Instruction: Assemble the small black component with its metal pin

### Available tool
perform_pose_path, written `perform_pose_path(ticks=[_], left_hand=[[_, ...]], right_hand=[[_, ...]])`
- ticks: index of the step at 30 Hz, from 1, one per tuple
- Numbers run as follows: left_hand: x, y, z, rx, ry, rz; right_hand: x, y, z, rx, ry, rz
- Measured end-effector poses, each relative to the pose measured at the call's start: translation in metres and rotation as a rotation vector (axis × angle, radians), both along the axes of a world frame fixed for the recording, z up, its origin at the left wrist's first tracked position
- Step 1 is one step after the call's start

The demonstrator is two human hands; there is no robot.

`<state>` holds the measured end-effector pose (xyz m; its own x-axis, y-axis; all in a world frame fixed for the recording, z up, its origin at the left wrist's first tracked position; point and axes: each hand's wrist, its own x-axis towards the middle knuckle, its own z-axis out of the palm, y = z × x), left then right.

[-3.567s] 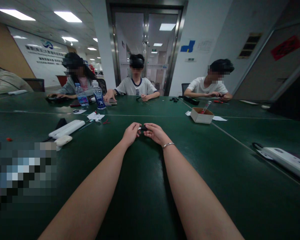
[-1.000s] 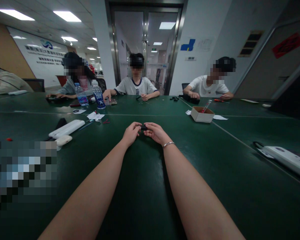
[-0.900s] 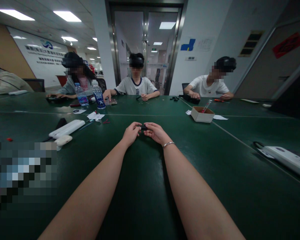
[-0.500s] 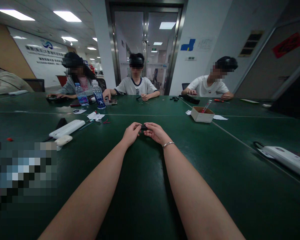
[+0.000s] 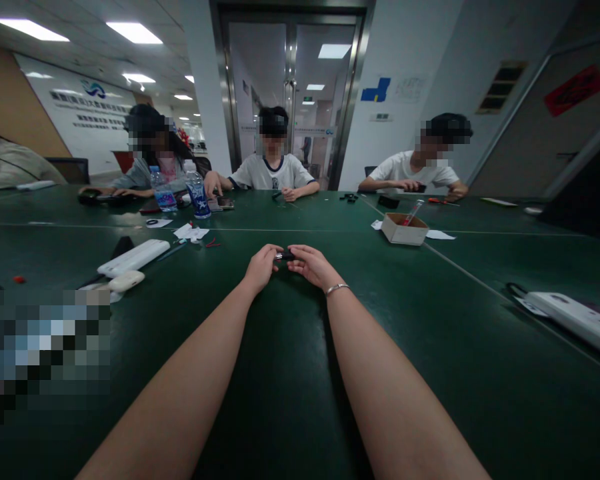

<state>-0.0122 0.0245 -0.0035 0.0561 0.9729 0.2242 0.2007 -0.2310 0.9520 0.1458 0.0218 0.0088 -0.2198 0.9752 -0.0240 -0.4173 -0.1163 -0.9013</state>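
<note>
A small black stick with a shiny silver section (image 5: 285, 255) spans the gap between my two hands over the green table (image 5: 290, 373). At its left end, the silver part, the thumb and fingers of my left hand (image 5: 263, 268) pinch it. My right hand (image 5: 313, 265), with a silver bracelet at the wrist, has the black right end between thumb and fingertips. Its other fingers curl loosely below. Fingers cover both ends, and the stick is too small to tell its exact kind.
White power strips lie left (image 5: 135, 258) and right (image 5: 575, 317). A rounded white object (image 5: 127, 281) sits by the left one. Two bottles (image 5: 197, 190) stand farther back. A small box (image 5: 405, 229) is at right. Several people sit across the table.
A silver section now shows between my left fingers and the black part, where only black showed before. My hands have barely moved. The person at right has shifted their hands.
</note>
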Motion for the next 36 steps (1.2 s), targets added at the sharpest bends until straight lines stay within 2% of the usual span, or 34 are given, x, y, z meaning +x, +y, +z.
perform_pose_path(ticks=[25,36], left_hand=[[0.0023,-0.0040,0.0042,-0.006,0.016,-0.021],[0.0018,-0.0019,-0.0002,0.064,-0.014,-0.036]], right_hand=[[-0.0005,-0.0015,0.0020,-0.006,-0.011,-0.010],[-0.0009,-0.0015,0.0023,-0.010,-0.025,-0.015]])
